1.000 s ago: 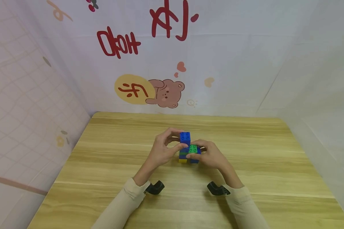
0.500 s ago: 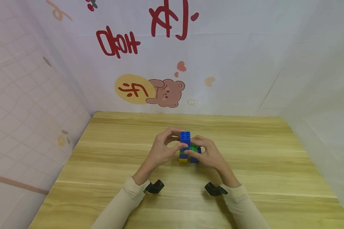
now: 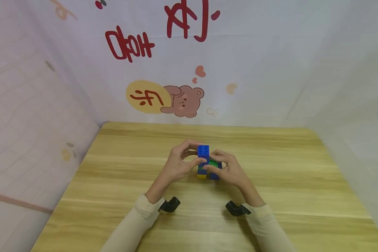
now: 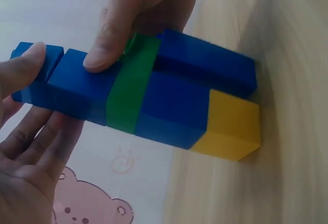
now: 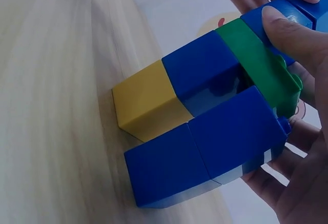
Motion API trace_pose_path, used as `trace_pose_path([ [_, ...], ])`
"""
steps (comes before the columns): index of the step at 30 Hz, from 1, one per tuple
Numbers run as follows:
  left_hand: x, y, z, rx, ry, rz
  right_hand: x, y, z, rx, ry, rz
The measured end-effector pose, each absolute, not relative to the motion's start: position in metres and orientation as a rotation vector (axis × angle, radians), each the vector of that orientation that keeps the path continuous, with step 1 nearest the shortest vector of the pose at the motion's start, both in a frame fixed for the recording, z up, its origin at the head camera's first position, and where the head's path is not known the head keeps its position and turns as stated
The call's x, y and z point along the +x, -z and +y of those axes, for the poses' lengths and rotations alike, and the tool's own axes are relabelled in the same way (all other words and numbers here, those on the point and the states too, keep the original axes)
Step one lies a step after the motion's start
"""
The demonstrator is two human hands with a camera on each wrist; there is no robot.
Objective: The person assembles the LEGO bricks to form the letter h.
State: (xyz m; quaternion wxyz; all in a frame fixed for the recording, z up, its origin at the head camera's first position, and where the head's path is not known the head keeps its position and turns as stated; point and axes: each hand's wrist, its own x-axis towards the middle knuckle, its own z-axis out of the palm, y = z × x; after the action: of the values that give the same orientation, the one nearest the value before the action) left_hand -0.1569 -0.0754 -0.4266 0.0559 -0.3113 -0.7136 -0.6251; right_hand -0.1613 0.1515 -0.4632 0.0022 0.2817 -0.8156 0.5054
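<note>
My left hand (image 3: 177, 161) pinches the topmost blue building block (image 3: 203, 149) between thumb and fingers. Under it sits another blue block (image 4: 84, 96); a thin slanted seam shows between the two in the left wrist view. My right hand (image 3: 230, 168) grips that lower block, its thumb on the near face. Below come a flat green block (image 5: 256, 60), a third blue block (image 5: 202, 67) and a yellow block (image 5: 148, 98) at the foot. Two stacked blue blocks (image 5: 230, 137) stand alongside on the right, beneath the green block's overhanging part.
The stack stands on a wood-grain table (image 3: 138, 147), with a white printed cloth (image 3: 255, 70) hanging behind and at both sides. Black curved wrist mounts (image 3: 170, 205) stick out from both sleeves.
My right hand has shifted slightly up and left, its thumb passing from the green block to the blue block under the top one. My left hand stays on the top block.
</note>
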Motion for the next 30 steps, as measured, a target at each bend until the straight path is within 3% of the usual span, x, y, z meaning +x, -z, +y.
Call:
trace_pose_path([
  [11, -0.153, 0.415, -0.076, -0.908, 1.793, -2.327, -0.159, 0.458, 0.150, 0.936, -1.507, -2.557],
  [30, -0.154, 0.444, -0.068, -0.872, 1.867, -2.119, -0.165, 0.459, 0.154, 0.937, -1.481, -2.629],
])
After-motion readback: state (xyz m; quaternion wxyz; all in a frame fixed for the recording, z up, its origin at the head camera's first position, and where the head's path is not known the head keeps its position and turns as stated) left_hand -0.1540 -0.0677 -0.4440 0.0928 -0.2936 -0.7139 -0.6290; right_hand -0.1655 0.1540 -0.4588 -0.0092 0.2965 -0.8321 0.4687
